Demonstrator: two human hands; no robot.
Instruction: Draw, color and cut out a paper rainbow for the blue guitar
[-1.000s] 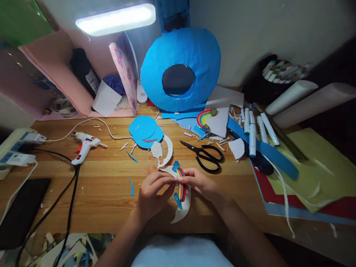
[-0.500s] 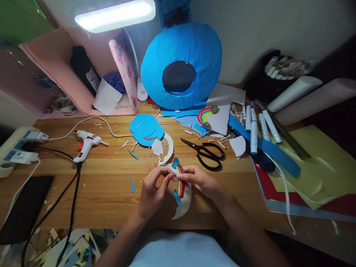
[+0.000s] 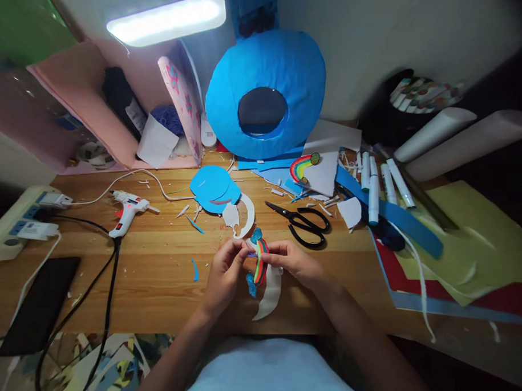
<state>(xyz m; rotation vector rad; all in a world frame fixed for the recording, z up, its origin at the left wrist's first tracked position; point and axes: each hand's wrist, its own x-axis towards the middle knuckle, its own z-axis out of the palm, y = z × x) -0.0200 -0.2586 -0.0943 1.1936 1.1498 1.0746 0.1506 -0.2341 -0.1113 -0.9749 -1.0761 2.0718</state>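
Observation:
Between my hands is a paper rainbow cutout with a blue cloud at each end, turned on its side. My right hand grips it by the outer red edge. At the inner curve, my left hand pinches the cutout's pale purple edge, though its fingertips partly hide the spot. Under the rainbow, a white crescent-shaped paper piece lies on the wooden table. Beyond my fingers are a curved white paper cutout and blue paper discs. Black-handled scissors rest to the right.
A hot glue gun with its black cord lies left, near a power strip and a dark phone-like slab. A large blue ring stands at the back. Another rainbow, markers and coloured sheets are right.
The rainbow has tilted, its lower cloud swinging left and its inner curve turning toward my left hand. My left fingertips have shifted slightly up and left.

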